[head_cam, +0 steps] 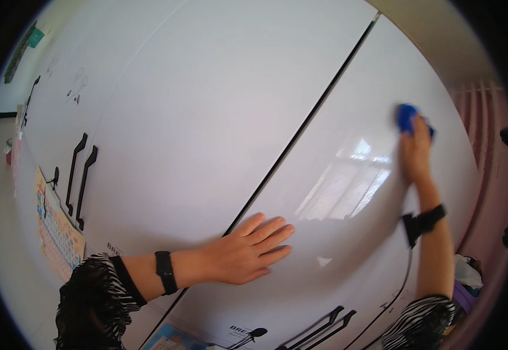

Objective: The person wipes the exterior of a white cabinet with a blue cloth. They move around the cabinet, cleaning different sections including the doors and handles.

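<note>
Glossy white wardrobe doors point(192, 113) fill most of the view, with a dark seam point(297, 135) running diagonally between two panels. At the upper right, my right hand point(416, 151) presses a blue cloth point(407, 117) to the right-hand panel; hand and cloth are slightly blurred. My left hand point(258, 249) lies flat on the doors beside the seam, fingers spread, holding nothing. Each wrist wears a black band, and a cable hangs from the right one. A window's reflection point(345, 188) shines on the panel between the hands.
Black door handles point(81, 179) stand out at the left, and more handles point(324, 328) at the bottom. A colourful printed poster point(59, 223) hangs at lower left. Beyond the doors' right edge are a pink curtain point(487, 131) and a purple container point(464, 297) with things on it.
</note>
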`<action>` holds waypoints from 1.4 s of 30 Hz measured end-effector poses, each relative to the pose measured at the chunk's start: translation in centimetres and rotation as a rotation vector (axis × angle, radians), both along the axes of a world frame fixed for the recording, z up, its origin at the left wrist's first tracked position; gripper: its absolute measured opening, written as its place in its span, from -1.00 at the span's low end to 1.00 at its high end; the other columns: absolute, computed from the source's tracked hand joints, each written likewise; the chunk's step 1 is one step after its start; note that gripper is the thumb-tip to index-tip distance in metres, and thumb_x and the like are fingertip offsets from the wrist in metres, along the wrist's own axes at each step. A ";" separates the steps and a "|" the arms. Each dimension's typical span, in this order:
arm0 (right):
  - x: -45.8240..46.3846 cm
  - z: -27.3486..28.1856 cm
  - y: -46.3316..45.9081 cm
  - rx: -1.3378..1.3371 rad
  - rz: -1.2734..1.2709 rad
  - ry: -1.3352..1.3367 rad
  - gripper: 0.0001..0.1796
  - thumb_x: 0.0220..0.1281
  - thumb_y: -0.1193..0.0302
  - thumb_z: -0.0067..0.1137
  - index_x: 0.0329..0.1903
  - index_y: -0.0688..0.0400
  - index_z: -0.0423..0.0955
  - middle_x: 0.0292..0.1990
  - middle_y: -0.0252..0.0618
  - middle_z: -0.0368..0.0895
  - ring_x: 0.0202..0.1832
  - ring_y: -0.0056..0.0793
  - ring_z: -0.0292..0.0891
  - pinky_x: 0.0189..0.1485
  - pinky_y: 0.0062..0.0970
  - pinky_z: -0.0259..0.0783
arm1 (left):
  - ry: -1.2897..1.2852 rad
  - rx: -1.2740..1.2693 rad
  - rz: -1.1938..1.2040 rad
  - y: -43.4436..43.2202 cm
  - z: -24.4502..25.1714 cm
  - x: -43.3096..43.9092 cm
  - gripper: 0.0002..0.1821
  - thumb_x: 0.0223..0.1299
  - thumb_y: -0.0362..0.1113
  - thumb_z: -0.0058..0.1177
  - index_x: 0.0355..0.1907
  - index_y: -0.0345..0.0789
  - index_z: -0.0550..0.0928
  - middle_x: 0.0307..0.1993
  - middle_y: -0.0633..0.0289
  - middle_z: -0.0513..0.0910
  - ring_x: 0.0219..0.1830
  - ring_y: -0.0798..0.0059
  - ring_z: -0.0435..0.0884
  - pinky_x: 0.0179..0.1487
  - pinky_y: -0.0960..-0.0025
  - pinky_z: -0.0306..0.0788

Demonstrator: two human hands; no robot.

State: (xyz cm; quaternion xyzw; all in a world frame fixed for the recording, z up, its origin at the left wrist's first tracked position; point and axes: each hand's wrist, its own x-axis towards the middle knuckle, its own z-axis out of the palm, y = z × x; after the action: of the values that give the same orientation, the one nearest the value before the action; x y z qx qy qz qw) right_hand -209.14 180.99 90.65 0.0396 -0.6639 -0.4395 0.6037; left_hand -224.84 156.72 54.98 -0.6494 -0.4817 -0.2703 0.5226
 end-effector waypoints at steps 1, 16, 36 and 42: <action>0.4 4.1 1.3 -0.165 -0.060 0.153 -0.45 0.31 0.27 -0.06 0.30 0.23 0.20 0.29 0.13 0.19 0.32 0.05 0.11 0.37 -0.13 0.01 | 0.005 0.013 -0.020 0.0 0.0 0.0 -0.48 -0.02 -0.10 0.22 0.03 -0.26 0.52 0.21 0.01 0.33 0.26 0.12 0.23 0.23 0.09 0.11; -12.7 -20.8 -17.4 0.381 0.106 -0.485 -0.47 0.14 0.39 0.07 0.22 0.08 0.32 0.25 -0.03 0.25 0.29 -0.04 0.16 0.29 -0.13 0.10 | -0.011 0.077 0.020 0.6 -2.6 -1.8 -0.37 -0.26 -0.24 0.33 0.02 -0.26 0.52 0.28 0.04 0.30 0.33 0.11 0.23 0.32 0.04 0.11; 4.2 -24.0 4.1 -0.067 -0.029 0.119 -0.49 0.09 0.23 0.05 0.10 0.19 0.40 0.11 0.01 0.39 0.24 0.03 0.16 0.24 0.06 0.06 | -0.282 -0.015 0.446 -3.1 -10.1 -2.0 -0.29 -0.05 -0.21 0.27 0.23 -0.21 0.38 0.38 -0.14 0.05 0.43 -0.10 -0.04 0.37 -0.19 -0.17; 2.8 -35.5 -6.7 -0.137 0.087 -0.625 -0.39 -0.01 0.46 0.13 0.20 0.00 0.33 0.30 -0.08 0.19 0.31 -0.09 0.14 0.26 0.00 0.05 | -0.248 -0.025 0.459 -3.5 -9.6 -1.8 -0.29 -0.07 -0.19 0.27 0.22 -0.24 0.39 0.37 -0.16 0.07 0.41 -0.13 -0.01 0.36 -0.16 -0.11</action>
State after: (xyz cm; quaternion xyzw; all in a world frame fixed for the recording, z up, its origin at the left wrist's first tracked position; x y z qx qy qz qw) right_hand -206.32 174.33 55.11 0.1599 -0.8429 -0.3342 0.3902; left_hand -226.69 153.17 45.41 -0.4914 -0.6803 -0.2163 0.4990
